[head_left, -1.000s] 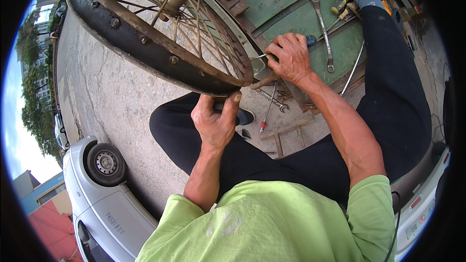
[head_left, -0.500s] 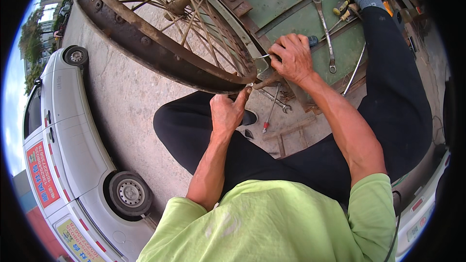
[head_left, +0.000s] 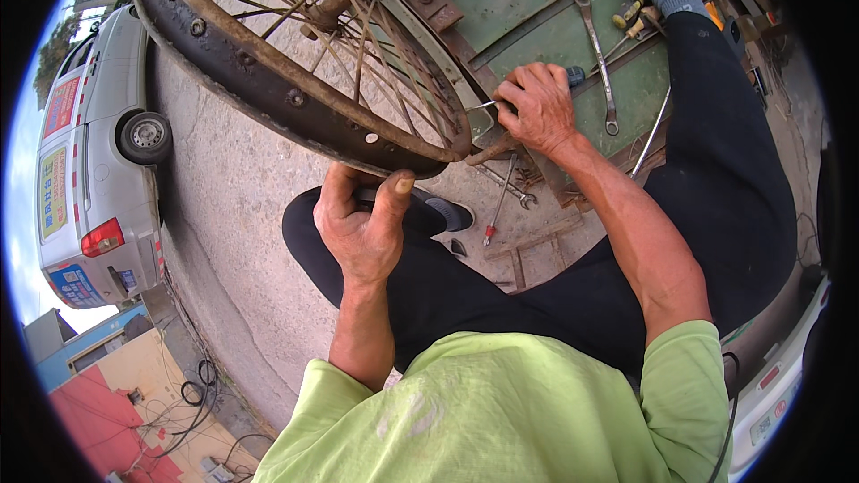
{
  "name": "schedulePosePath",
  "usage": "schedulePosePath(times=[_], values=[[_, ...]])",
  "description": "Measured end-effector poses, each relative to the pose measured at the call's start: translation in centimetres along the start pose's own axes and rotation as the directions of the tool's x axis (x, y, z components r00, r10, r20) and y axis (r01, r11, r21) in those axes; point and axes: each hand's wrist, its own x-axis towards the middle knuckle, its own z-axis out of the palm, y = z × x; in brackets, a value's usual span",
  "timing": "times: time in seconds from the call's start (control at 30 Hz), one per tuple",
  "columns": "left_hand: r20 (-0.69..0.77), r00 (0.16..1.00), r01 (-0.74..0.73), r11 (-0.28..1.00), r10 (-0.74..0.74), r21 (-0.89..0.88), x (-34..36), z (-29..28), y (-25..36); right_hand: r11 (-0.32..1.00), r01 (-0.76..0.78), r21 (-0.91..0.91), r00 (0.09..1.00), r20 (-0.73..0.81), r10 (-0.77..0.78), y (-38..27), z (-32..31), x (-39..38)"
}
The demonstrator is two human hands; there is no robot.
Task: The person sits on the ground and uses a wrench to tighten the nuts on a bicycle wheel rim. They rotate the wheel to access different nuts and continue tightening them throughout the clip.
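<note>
A rusty spoked wheel rim (head_left: pixel 268 80) tilts across the upper left, with bolt heads and a bright hole along its dark inner band. At its lower edge, my left hand (head_left: pixel 362 228) takes the rim between raised thumb and fingers; the fingertips are partly hidden behind it. My right hand (head_left: pixel 541 109) is closed around a screwdriver (head_left: pixel 575 76), whose dark blue handle end sticks out behind the knuckles. The thin metal shaft points left, close to the spokes and the frame beside the wheel.
A wrench (head_left: pixel 598 63) and yellow-handled tools (head_left: pixel 640 22) lie on the green metal panel (head_left: pixel 514 13). On the ground are a red-handled screwdriver (head_left: pixel 490 233) and another wrench (head_left: pixel 526 200). A white van (head_left: pixel 98 143) is on the left; cables (head_left: pixel 201 389) lie at lower left.
My left hand has moved left along the rim, away from the frame. The rim's bolts have shifted, so the wheel has turned. The van has moved farther up the picture. My right hand stays put.
</note>
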Motion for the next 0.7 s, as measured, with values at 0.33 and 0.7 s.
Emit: schedulePosePath(times=[0.33,0.7], values=[[0.151,0.989,-0.020,0.992,0.001,0.123,-1.1,1.7,-0.7,1.000,-0.001,0.011,1.000,-0.010,0.001,-0.1,-0.1,0.0],[0.225,0.954,-0.247,0.944,0.197,0.220,-1.9,5.3,-8.4,1.000,0.005,0.014,1.000,-0.023,-0.005,-0.2,0.0,0.1]])
